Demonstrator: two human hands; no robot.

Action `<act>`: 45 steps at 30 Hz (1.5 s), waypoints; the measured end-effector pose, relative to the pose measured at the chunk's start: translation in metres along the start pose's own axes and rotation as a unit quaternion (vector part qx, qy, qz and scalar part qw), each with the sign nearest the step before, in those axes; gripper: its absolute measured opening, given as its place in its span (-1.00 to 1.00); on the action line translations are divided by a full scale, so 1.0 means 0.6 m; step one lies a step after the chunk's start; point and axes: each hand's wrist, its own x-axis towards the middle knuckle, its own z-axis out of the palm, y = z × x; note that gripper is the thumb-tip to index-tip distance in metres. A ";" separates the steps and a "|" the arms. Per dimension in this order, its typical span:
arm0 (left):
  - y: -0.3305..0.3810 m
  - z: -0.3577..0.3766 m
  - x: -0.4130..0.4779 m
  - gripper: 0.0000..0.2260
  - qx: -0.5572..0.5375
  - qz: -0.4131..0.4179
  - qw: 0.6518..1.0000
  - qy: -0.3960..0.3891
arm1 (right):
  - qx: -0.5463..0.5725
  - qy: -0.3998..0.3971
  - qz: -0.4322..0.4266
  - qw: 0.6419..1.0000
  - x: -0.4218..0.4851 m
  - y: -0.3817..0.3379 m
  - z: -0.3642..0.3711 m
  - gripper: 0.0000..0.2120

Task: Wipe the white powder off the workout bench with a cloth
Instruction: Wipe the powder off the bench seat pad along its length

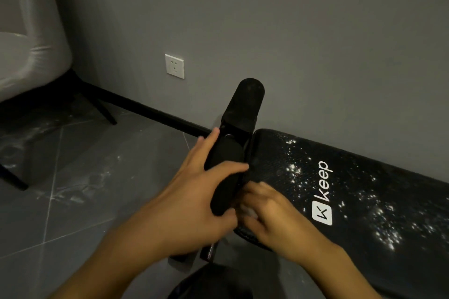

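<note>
While the left hand point(194, 194) grips the nearer of two rollers point(224, 156), the right hand point(273, 217) clutches one cloth point(249, 211).

One bench point(364, 201), two rollers point(245, 102) point(226, 172), two hands (left hand point(194, 201), right hand point(274, 218)), one cloth point(249, 211), one socket point(174, 66), one chair point(31, 56).

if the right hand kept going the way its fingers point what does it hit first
Most likely the black foam roller that the left hand grips: the right hand points up-left off the bench end toward it. Blur hides whether they already touch.
</note>
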 end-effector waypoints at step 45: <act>-0.055 0.082 -0.006 -0.68 -0.051 0.061 0.942 0.326 | 0.019 0.149 0.068 0.986 -0.062 0.048 -0.012 -0.85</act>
